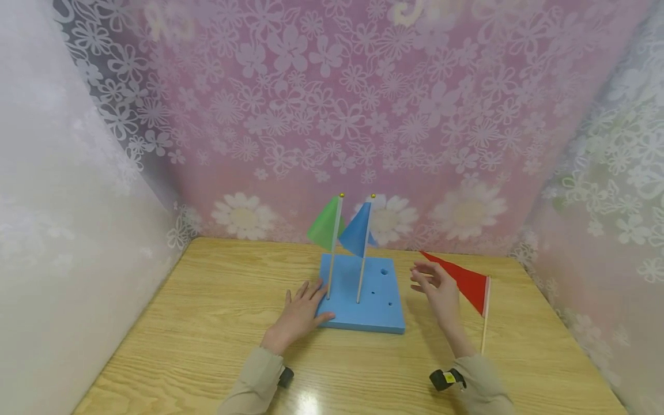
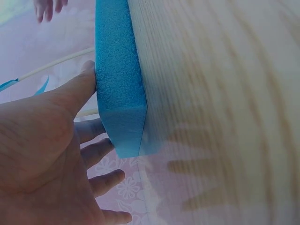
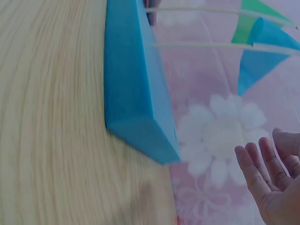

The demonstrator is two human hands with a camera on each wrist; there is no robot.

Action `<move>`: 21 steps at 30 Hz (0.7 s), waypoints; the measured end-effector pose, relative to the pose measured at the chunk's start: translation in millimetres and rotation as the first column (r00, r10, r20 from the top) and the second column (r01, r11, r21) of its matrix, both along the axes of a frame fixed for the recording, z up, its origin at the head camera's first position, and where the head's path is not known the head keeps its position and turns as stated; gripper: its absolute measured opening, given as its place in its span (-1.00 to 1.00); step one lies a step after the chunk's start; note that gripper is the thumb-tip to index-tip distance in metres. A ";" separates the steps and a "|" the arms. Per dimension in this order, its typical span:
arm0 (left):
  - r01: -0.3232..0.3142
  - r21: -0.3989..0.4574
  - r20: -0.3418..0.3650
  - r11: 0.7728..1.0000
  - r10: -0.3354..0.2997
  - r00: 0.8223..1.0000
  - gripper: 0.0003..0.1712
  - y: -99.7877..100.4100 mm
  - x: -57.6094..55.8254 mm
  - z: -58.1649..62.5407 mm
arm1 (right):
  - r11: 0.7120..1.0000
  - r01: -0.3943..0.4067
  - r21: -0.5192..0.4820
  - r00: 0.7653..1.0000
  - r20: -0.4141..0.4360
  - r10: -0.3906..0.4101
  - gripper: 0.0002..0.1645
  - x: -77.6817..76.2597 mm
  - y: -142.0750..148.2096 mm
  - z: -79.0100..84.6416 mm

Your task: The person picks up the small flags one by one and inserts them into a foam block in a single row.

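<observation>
A blue foam board (image 1: 370, 314) lies on the table with two small flags upright in its holes. One is a green flag (image 1: 325, 225) on the left, the other a blue flag (image 1: 357, 230) beside it. My left hand (image 1: 300, 317) rests at the board's left edge, thumb on the near corner and fingers spread; the left wrist view shows its fingertips at the foam block (image 2: 119, 61). My right hand (image 1: 438, 291) hovers right of the board, fingers loosely bent and holding nothing. Behind it, a red flag (image 1: 469, 285) lies on the table, partly hidden by the hand.
Several holes, one larger hole (image 1: 384, 271) among them, show in the board's right half. The wooden table (image 1: 223, 300) meets a flowered pink backdrop (image 1: 311, 127) at its far edge, with pale curtains (image 1: 88, 219) at the sides.
</observation>
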State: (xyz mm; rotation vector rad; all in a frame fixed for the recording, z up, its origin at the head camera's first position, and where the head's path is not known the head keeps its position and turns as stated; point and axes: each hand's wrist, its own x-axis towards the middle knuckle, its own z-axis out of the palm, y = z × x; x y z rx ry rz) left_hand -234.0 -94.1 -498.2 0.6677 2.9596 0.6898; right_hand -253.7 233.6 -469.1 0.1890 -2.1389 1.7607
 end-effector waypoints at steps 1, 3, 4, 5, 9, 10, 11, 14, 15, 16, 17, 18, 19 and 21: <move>0.000 0.001 0.002 1.000 0.000 1.000 -0.16 -0.1 0.2 0.3 | 1.000 0.013 -0.003 1.000 0.003 -0.013 -0.64 1.3 6.9 0.8; 0.001 0.006 0.004 1.000 -0.001 1.000 -0.16 -0.2 0.7 1.2 | 0.999 0.033 -0.006 0.999 0.010 -0.033 -0.64 4.7 21.1 1.8; 0.002 0.009 0.003 1.000 -0.002 1.000 -0.17 -0.2 0.9 1.6 | 0.999 0.037 -0.012 0.999 0.016 -0.036 -0.64 6.7 28.5 2.3; 0.001 0.010 0.002 1.000 -0.001 1.000 -0.17 -0.3 1.2 1.9 | 0.999 0.042 -0.018 0.999 0.024 -0.041 -0.64 8.8 35.7 2.8; 0.000 0.021 -0.001 1.000 0.000 1.000 -0.17 0.0 1.9 2.9 | 0.996 0.080 -0.032 0.995 0.067 -0.078 -0.67 17.3 65.3 3.4; -0.001 0.023 -0.002 1.000 0.001 1.000 -0.17 0.0 1.9 2.9 | 0.994 0.101 -0.035 0.992 0.078 -0.098 -0.68 19.4 72.4 2.9; -0.001 0.024 -0.003 1.000 0.001 1.000 -0.17 0.0 1.9 3.0 | 0.991 0.129 -0.028 0.988 0.086 -0.126 -0.70 21.4 79.1 2.3; -0.001 0.029 -0.005 1.000 0.001 1.000 -0.18 0.2 1.6 2.8 | 0.980 0.195 -0.032 0.977 0.094 -0.191 -0.73 27.2 97.8 -0.8; -0.001 0.030 -0.004 1.000 0.001 1.000 -0.18 0.2 1.6 2.7 | 0.977 0.210 -0.028 0.974 0.091 -0.207 -0.73 29.3 103.2 -2.0; -0.002 0.032 -0.001 0.999 0.002 1.000 -0.18 0.3 1.6 2.5 | 0.977 0.212 -0.038 0.974 0.089 -0.208 -0.73 31.6 108.1 -3.1; -0.002 0.033 0.001 0.999 0.002 1.000 -0.18 0.4 1.7 2.5 | 0.976 0.214 -0.036 0.974 0.086 -0.210 -0.72 34.1 112.5 -4.3; -0.002 0.034 0.002 0.999 0.002 1.000 -0.18 0.4 1.8 2.4 | 0.977 0.212 -0.035 0.974 0.085 -0.208 -0.70 36.6 116.9 -5.8; -0.002 0.034 0.003 0.999 0.002 1.000 -0.18 0.5 1.9 2.3 | 0.976 0.214 -0.031 0.974 0.087 -0.210 -0.69 39.0 121.0 -7.4; 0.001 0.036 0.004 0.999 -0.001 1.000 -0.18 0.5 2.3 2.3 | 0.973 0.229 0.027 0.969 0.093 -0.231 -0.69 43.8 128.1 -10.3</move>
